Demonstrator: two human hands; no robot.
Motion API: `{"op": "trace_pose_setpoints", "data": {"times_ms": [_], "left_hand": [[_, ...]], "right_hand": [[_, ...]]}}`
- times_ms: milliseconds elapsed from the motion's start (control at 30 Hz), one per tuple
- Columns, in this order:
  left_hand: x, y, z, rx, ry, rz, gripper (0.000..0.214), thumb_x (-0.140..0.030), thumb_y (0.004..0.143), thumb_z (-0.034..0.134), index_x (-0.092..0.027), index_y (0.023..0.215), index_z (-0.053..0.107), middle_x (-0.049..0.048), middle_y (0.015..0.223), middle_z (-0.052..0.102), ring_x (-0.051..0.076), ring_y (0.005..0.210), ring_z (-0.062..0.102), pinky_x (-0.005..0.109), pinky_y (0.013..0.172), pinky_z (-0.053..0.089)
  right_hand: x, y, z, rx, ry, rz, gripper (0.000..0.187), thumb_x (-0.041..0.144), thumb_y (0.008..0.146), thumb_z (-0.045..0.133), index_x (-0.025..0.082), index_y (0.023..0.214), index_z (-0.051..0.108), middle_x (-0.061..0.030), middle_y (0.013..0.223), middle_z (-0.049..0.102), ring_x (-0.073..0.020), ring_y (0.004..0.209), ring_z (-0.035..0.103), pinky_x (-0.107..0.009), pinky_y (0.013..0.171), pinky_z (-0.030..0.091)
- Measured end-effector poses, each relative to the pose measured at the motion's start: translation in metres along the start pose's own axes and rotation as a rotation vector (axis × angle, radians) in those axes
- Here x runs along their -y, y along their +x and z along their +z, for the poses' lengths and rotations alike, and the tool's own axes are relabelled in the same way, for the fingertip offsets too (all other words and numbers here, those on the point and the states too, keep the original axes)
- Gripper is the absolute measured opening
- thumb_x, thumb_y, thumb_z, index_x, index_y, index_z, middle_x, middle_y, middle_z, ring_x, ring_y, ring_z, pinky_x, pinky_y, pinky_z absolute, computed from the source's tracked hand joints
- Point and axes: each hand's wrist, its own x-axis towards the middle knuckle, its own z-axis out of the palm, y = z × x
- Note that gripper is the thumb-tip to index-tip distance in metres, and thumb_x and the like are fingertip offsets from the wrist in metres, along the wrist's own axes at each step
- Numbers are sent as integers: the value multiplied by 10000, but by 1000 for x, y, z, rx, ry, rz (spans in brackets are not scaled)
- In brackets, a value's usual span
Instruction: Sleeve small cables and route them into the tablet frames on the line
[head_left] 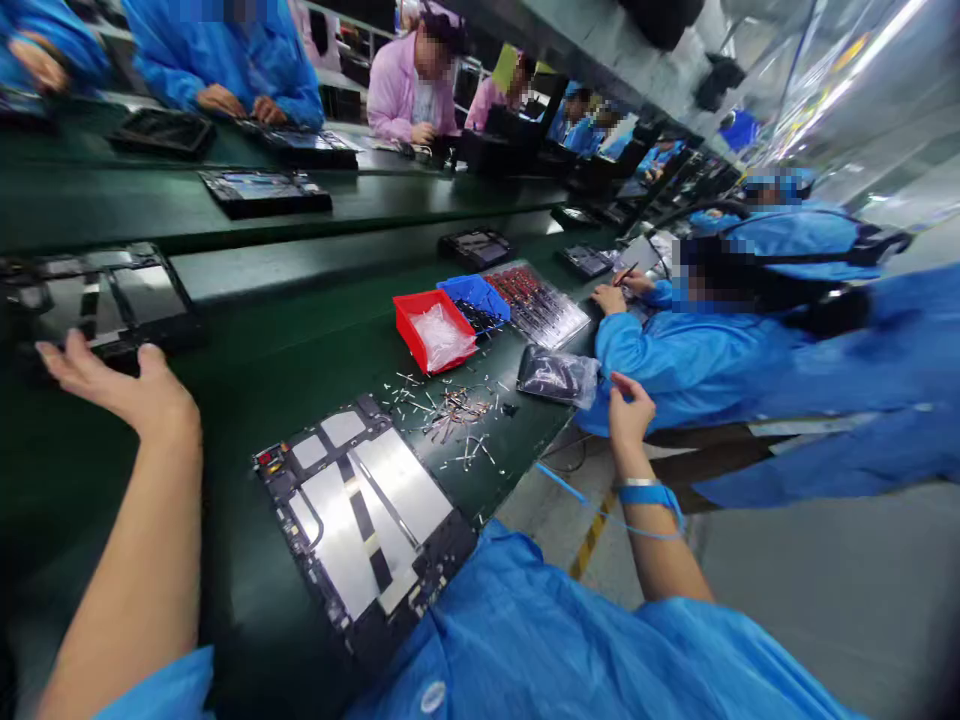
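Observation:
My left hand [120,390] is stretched out to the left with its fingers spread, at the near edge of an opened tablet-like device [146,290]. Whether the fingertips touch it I cannot tell. My right hand [630,412] is raised beyond the bench edge, beside a clear plastic bag with something dark inside [556,375]. Its fingers are curled together, and anything between them is too small to make out. A blue wrist strap [649,494] circles that wrist. Directly before me lies another opened device [409,470], its silver plates and dark flex cable exposed.
Small loose strips [457,410] lie scattered on the green bench [285,350]. Behind them stand a red bin [411,330] with clear plastic pieces, a blue bin [469,290] and a tray of parts [540,305]. A co-worker in blue [675,370] sits close on the right.

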Motion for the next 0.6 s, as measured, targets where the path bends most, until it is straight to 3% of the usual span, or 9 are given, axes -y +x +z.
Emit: {"op": "trace_pose_setpoints", "data": {"times_ms": [133, 267, 333, 433, 533, 600], "left_hand": [[8, 1, 0, -18, -44, 90, 766, 77, 631, 533, -8, 1368, 342, 210, 1574, 174, 271, 1473, 113, 410, 1196, 69], [1, -8, -4, -49, -69, 298, 745, 37, 631, 597, -7, 1339, 370, 211, 1552, 238, 289, 1454, 178, 446, 1191, 100], [-8, -19, -9, -22, -70, 412, 690, 6, 664, 602, -8, 1322, 395, 207, 1520, 301, 282, 1422, 262, 440, 1165, 216], [-18, -45, -16, 153, -47, 628, 510, -70, 766, 554, -58, 1269, 475, 173, 1453, 411, 261, 1344, 394, 416, 1048, 409], [-16, -81, -19, 431, 11, 822, 327, -199, 851, 514, -148, 1168, 574, 108, 1346, 544, 239, 1261, 493, 429, 1047, 422], [-7, -104, -16, 583, 101, 878, 319, -261, 851, 519, -174, 1147, 598, 97, 1312, 576, 251, 1226, 526, 445, 1053, 421]], "right_hand": [[18, -36, -6, 118, -9, -85, 386, 303, 770, 402, 138, 956, 697, -133, 962, 718, -234, 893, 626, -381, 792, 487], [52, -66, 10, 454, 8, -259, 205, 306, 761, 537, 224, 799, 721, -36, 796, 720, -174, 725, 630, -287, 664, 482], [68, -74, 21, 579, -4, -341, 116, 258, 724, 602, 249, 739, 717, -2, 704, 691, -161, 673, 611, -272, 637, 462], [85, -74, 34, 660, -54, -425, 93, 190, 708, 636, 254, 707, 704, -1, 700, 681, -169, 705, 603, -272, 638, 436], [95, -64, 45, 679, -131, -464, 123, 148, 731, 618, 243, 701, 690, -22, 733, 693, -189, 765, 606, -278, 635, 415], [102, -59, 53, 693, -180, -479, 133, 134, 743, 613, 240, 712, 687, -27, 747, 701, -199, 802, 612, -278, 632, 409]]}}
